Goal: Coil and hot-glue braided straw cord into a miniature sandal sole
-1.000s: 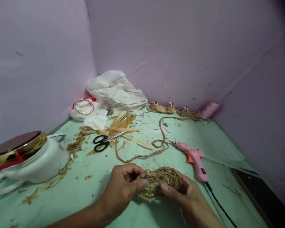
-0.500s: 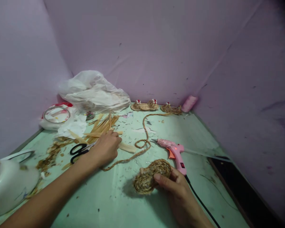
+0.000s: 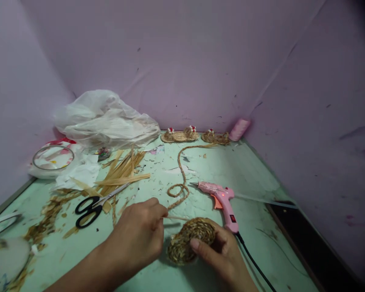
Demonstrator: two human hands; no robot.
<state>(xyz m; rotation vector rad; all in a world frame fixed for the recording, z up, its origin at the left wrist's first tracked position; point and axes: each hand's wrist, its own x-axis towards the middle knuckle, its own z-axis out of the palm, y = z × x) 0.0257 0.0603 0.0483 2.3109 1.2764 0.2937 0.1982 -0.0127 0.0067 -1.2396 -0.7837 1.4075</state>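
My right hand (image 3: 219, 255) grips a small coiled, woven fibre sole (image 3: 190, 241), thumb on its face and fingers behind. Close to its left, my left hand (image 3: 142, 231) is pinched on a thin pale fibre strip (image 3: 177, 217) that reaches toward the sole's upper edge. Whether the strip touches the sole I cannot tell. A braided fibre cord (image 3: 181, 172) loops across the table behind my left hand. Beyond the sole lies a pink glue gun (image 3: 220, 198) with its light lit, nozzle toward the left. Black-handled scissors (image 3: 94, 207) lie partly open on the left.
Dry fibre strips (image 3: 121, 170) are piled behind the scissors. A white plastic bag (image 3: 106, 119) fills the back left. Finished woven slippers (image 3: 180, 136) and a pink thread spool (image 3: 239, 129) stand along the wall. A dark flat object (image 3: 301, 239) lies at the right, and a white bowl (image 3: 7, 259) at the left.
My left hand has come back from beside the fibre pile toward the sole, now with a pale strip in its fingers. The sole is slightly lower in view, still in my right hand.
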